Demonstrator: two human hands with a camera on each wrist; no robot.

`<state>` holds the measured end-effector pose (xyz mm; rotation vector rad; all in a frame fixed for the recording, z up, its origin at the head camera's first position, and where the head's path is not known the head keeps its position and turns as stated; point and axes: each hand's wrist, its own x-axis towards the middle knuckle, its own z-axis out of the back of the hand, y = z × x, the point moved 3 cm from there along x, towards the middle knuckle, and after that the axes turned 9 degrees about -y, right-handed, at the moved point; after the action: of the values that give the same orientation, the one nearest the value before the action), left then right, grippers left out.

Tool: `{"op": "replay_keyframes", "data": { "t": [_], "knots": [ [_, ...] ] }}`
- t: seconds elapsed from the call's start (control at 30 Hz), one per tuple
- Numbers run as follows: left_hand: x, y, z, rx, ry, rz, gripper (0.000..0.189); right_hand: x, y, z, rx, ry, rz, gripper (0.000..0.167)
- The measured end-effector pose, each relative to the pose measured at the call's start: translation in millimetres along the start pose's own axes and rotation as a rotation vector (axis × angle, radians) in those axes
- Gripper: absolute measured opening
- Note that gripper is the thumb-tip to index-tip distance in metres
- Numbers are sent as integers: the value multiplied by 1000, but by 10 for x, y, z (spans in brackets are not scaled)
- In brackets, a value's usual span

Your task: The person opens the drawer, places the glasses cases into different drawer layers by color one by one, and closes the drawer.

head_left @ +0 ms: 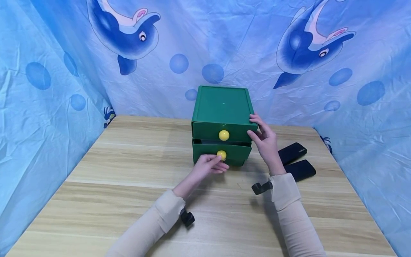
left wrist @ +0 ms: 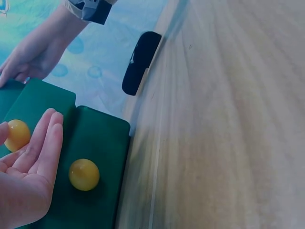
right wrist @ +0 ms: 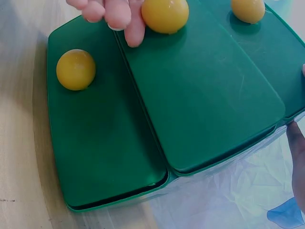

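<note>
A green drawer cabinet [head_left: 224, 105] with round yellow knobs stands on the wooden table. Its middle drawer [head_left: 207, 150] is pulled out slightly, leaving a dark gap under the top drawer. At this drawer's knob [right wrist: 165, 15] is my left hand [head_left: 210, 165]; thumb and forefinger pinch the knob while the other fingers extend below. My right hand [head_left: 265, 141] grips the cabinet's upper right corner, thumb on the front and fingers at the top and side edge. The bottom drawer [right wrist: 100, 138] sits farther back than the middle one, its knob [left wrist: 84, 174] untouched.
Two flat black cases [head_left: 292, 152] lie on the table just right of my right forearm. Behind the cabinet hangs a blue cloth [head_left: 205, 39] printed with dolphins and bubbles, which also covers both sides. A black camera sits on each wrist.
</note>
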<state>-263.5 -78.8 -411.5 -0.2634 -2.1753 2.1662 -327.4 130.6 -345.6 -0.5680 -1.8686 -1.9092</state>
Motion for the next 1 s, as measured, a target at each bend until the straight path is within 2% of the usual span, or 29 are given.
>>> {"op": "replay_keyframes", "data": {
  "t": [0.27,0.4,0.7,1.0],
  "knots": [
    [92,-13,14,-30,-62,6,37,-2,-7,1,-8,-8,0,38],
    [137,-8,24,-41,-68,10,37,-2,-10,1,-12,-5,-4,38],
    [157,-21,35,-34,-37,-3,38,2,-14,-5,-16,-1,-6,38],
    [80,-30,98,-5,32,1,45,-3,-16,0,-14,-7,-9,37]
  ]
}}
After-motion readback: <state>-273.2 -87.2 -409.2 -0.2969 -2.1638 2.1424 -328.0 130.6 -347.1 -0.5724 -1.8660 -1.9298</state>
